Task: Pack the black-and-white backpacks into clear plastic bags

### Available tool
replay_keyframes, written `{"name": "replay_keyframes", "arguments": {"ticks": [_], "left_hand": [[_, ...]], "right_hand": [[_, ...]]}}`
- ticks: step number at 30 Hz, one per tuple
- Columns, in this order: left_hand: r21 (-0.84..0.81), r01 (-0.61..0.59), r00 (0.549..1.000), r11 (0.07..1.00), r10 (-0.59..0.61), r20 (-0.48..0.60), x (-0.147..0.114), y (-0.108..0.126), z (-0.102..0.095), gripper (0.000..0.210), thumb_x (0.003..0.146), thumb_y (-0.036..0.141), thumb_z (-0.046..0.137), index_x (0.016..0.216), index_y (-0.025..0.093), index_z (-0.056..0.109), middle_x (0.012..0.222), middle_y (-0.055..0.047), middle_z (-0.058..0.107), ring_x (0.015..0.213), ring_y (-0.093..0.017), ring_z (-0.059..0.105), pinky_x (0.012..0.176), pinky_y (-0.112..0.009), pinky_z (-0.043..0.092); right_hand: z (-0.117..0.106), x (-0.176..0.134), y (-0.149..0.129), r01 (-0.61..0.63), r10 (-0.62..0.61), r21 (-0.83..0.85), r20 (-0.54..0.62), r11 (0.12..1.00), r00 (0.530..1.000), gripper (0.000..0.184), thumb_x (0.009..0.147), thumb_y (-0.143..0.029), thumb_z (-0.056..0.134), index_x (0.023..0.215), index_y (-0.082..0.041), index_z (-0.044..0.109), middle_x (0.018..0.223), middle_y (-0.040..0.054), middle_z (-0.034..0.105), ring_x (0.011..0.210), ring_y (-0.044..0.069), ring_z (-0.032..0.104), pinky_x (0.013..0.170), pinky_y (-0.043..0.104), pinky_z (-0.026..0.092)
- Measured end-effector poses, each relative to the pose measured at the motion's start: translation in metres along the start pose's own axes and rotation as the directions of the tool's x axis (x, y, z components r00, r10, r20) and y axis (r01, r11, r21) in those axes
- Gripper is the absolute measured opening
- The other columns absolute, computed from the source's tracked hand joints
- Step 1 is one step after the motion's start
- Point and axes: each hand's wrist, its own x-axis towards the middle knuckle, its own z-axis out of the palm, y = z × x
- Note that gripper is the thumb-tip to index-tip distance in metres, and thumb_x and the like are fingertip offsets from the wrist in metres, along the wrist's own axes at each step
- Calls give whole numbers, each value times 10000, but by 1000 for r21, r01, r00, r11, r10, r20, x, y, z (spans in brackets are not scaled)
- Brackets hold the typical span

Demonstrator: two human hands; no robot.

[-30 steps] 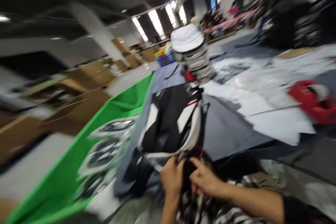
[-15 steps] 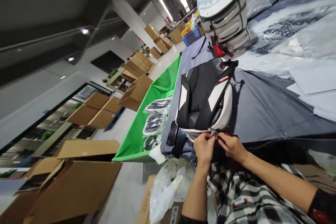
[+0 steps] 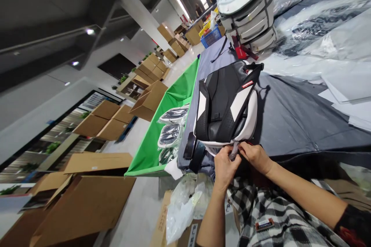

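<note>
1. Supporting the work, the grey bench (image 3: 292, 123) spreads rightward.
2. Alongside its left edge, the green bin (image 3: 147, 158) holds plastic-wrapped packs (image 3: 170, 136) (perhaps finished pieces).
3. The black-and-white backpack (image 3: 217, 104) lies unwrapped at the bench's near end, shoulder straps facing up; its body looks fully assembled.
4. At its lower edge, the left hand (image 3: 224, 166) and right hand (image 3: 256, 157) work close together, fingers pinched: the left grips a grey strip (image 3: 233, 151), the right seemingly its upper end.
5. That strip appears the unfinished detail, since neither hand has let go.
</note>
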Motion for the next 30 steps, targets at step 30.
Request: {"name": "replay_keyframes", "arguments": {"ticks": [30], "left_hand": [[330, -466, 793, 821, 553, -257, 4, -30, 9, 354, 1039, 460, 457, 835, 197, 576, 675, 34, 623, 531, -110, 622, 551, -228, 426]], "right_hand": [[-290, -45, 227, -603, 628, -256, 18, 755, 778, 497, 743, -718, 601, 788, -230, 684, 787, 69, 709, 705, 221, 642, 655, 338, 500]]}}
